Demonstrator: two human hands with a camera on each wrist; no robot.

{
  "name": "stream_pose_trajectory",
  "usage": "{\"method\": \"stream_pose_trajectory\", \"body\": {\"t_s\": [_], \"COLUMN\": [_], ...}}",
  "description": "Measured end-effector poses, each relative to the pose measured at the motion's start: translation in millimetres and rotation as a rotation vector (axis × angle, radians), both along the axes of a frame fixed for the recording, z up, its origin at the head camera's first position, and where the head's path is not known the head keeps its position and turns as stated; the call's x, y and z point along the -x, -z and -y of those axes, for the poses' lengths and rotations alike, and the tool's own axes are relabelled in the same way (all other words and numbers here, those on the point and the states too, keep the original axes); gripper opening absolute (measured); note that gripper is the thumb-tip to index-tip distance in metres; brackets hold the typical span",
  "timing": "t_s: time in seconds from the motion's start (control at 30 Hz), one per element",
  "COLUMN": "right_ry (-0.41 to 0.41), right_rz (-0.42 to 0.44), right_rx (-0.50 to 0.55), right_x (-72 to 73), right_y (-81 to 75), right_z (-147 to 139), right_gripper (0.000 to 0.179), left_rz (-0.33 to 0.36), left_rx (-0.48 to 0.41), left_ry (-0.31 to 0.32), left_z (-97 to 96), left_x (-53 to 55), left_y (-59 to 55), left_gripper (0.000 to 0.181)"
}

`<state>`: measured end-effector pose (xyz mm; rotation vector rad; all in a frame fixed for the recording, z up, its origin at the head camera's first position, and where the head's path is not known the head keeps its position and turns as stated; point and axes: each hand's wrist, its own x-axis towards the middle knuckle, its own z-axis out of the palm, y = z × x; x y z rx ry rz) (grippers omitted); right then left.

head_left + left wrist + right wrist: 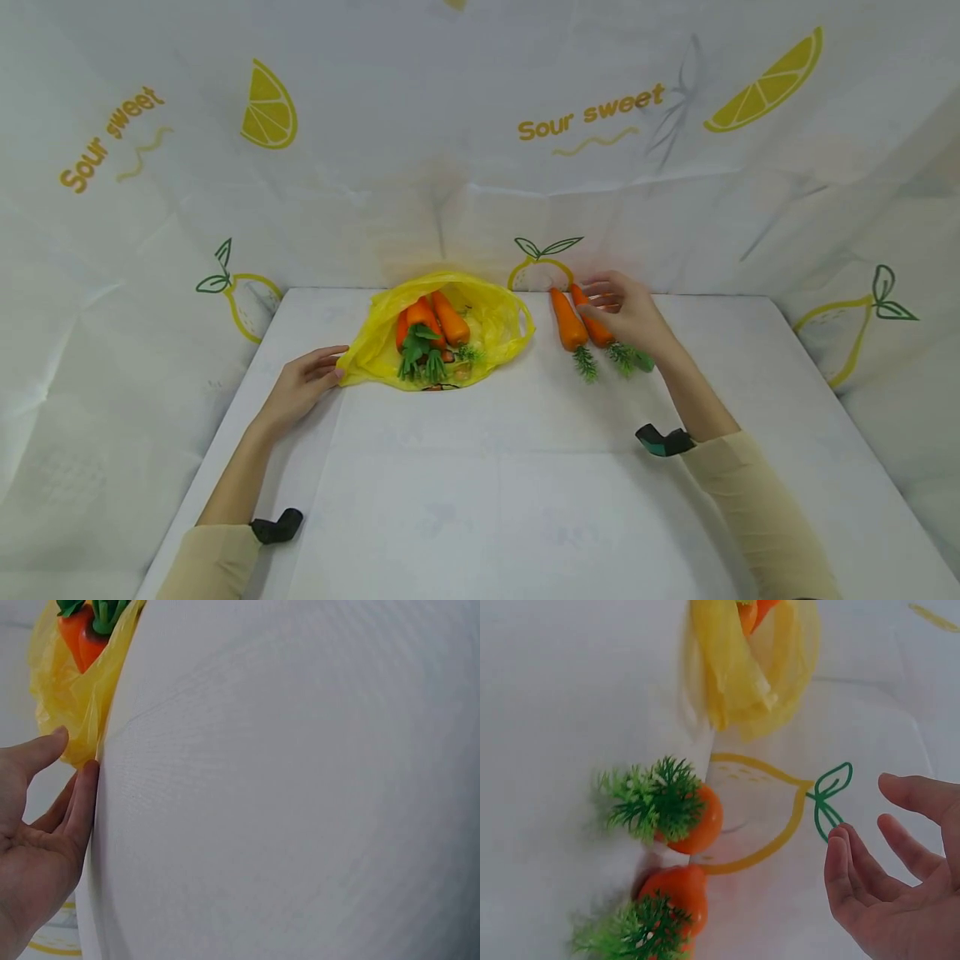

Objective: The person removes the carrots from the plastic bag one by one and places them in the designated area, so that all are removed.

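Note:
A yellow plastic bag (360, 350) lies on the table with its mouth facing me and several orange carrots (451, 321) with green tops inside. My left hand (300, 387) rests on the table at the bag's left edge. In the left wrist view, its thumb and fingers (88, 791) are fairly straight, with the tips at the bag. To the bag's right, a carrot (568, 321) lies beside another carrot (598, 330), both with feathery green tops. My right hand (633, 317) hovers over the right-hand one, fingers parted and nothing held.
A green leafy bit (643, 361) shows beside my right hand; what it belongs to is hidden. The white table (480, 508) meets a white lemon-printed cloth (420, 183) behind the bag and carrots.

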<state>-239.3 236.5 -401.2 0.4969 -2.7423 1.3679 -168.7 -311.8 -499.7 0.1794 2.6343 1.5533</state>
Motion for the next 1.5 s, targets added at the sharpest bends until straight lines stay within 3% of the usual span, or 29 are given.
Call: {"method": "stream_pose_trajectory", "body": {"t_s": [0.37,0.93,1.5], "right_ry": [-0.110,-0.240,-0.292], "right_rz": [0.011,-0.026,0.084], "right_rx": [0.041,0.007,-0.026], "right_x": [5.7,11.6,29.4], "right_y": [-4.7,7.7,30.3], "right_z": [49,104,144], "right_gripper": [0.044,0.044,0.049], "left_rz": [0.018,0.016,0.038], "left_rx": [-0.007,-0.006,-0.008], "left_ry": [0.006,-0.001,-0.015], "left_z": [0.5,-0.4,0.4], "left_x": [-1.3,-1.1,0.0], "left_y": [-1.6,-1.5,-1.2], "left_gripper": [0.053,0.052,0.052]}}
